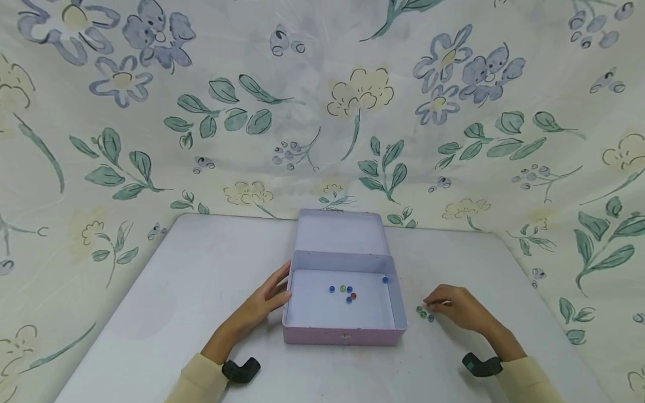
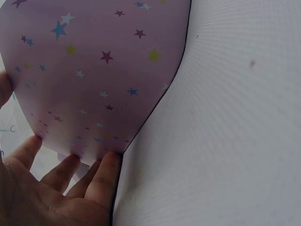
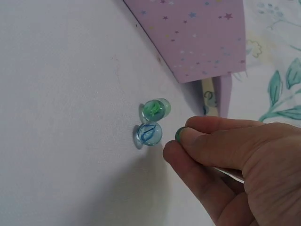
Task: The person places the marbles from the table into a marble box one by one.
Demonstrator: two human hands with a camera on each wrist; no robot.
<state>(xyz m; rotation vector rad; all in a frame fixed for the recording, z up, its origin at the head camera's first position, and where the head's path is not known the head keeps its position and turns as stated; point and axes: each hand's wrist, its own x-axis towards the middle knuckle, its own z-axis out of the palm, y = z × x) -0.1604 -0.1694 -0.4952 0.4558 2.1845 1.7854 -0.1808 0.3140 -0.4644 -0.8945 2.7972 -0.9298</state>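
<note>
A lidded box (image 1: 345,336), pink-lilac outside with stars and pale inside, stands on the table with its lid (image 1: 342,230) raised at the back. Inside lie several blue marbles (image 1: 332,289), a yellow-green marble (image 1: 343,289) and a red marble (image 1: 354,296). My left hand (image 1: 263,299) rests against the box's left side, fingers and thumb spread along the wall. To the right of the box, my right hand (image 1: 457,308) pinches a green marble (image 3: 178,135) between thumb and fingertips. Close by on the table sit a blue-swirl marble (image 3: 149,133) and two greenish marbles (image 3: 153,110).
The white table (image 1: 227,246) extends around the box on both sides. Behind it hangs a floral cloth (image 1: 312,123), which also runs along the left and right. A dark wrist device (image 1: 242,370) shows at each sleeve.
</note>
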